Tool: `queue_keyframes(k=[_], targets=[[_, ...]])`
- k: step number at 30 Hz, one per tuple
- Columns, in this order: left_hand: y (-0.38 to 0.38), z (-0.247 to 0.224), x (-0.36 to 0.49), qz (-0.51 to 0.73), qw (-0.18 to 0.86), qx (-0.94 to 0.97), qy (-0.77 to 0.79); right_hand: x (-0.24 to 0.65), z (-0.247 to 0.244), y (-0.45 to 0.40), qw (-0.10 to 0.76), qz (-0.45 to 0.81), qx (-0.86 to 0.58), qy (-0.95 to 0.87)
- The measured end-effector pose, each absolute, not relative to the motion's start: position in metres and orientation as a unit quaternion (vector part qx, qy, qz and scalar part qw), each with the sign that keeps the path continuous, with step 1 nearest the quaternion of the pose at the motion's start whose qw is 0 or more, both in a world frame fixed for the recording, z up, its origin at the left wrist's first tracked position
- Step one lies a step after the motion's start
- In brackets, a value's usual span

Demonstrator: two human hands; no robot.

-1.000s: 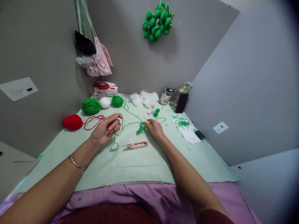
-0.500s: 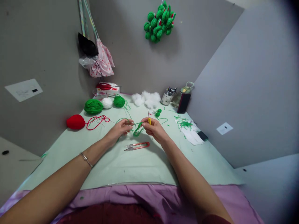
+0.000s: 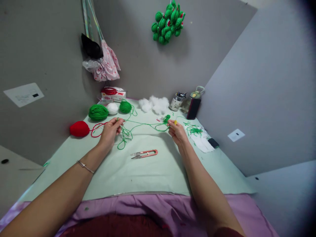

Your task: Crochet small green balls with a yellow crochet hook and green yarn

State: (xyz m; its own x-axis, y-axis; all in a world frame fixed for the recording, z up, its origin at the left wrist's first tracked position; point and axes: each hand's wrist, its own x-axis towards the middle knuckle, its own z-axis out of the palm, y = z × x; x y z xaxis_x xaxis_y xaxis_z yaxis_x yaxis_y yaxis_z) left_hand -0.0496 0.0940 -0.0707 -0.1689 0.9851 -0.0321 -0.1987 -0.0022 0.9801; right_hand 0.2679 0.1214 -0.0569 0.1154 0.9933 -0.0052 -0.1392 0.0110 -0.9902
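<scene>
The two hands have moved apart since a moment ago. The left hand (image 3: 110,131) pinches one end of the green yarn (image 3: 140,124), and the right hand (image 3: 176,131) pinches the other, by a small green piece (image 3: 166,118). Now the yarn stretches tight between both grips. The scissors (image 3: 144,153) lie below on the tabletop (image 3: 148,174).

Green yarn strand (image 3: 142,124); red yarn ball (image 3: 79,128); pale green table cover (image 3: 148,174); red-handled snips (image 3: 144,153).

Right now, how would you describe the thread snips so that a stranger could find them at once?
Look at the pale green table mat. Near its middle, between the left hand and the right hand, lie the thread snips. They are the only metal tool there, with a red handle.
</scene>
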Motion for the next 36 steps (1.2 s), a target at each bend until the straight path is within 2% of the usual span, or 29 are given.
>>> queue_keyframes(k=[7, 17, 24, 28, 31, 36], targets=[[0.103, -0.066, -0.07, 0.68, 0.446, 0.329, 0.48, 0.301, -0.055, 0.133, 0.638, 0.349, -0.554, -0.406], [0.073, -0.05, -0.039, 0.576, 0.547, 0.464, 0.394, 0.246, -0.031, 0.092, 0.587, 0.219, -0.524, -0.577], [0.047, -0.039, -0.019, 0.497, 0.61, 0.513, 0.342, 0.191, -0.03, 0.055, 0.437, 0.348, -0.438, -0.704], [0.043, -0.044, -0.008, 0.479, 0.624, 0.511, 0.347, 0.176, -0.038, 0.048, 0.347, 0.374, -0.416, -0.753], [0.052, -0.045, -0.018, 0.532, 0.612, 0.464, 0.357, 0.186, -0.042, 0.057, 0.314, 0.335, -0.464, -0.758], [0.075, -0.04, -0.046, 0.632, 0.613, 0.332, 0.338, 0.223, -0.045, 0.083, 0.299, 0.186, -0.604, -0.715]])
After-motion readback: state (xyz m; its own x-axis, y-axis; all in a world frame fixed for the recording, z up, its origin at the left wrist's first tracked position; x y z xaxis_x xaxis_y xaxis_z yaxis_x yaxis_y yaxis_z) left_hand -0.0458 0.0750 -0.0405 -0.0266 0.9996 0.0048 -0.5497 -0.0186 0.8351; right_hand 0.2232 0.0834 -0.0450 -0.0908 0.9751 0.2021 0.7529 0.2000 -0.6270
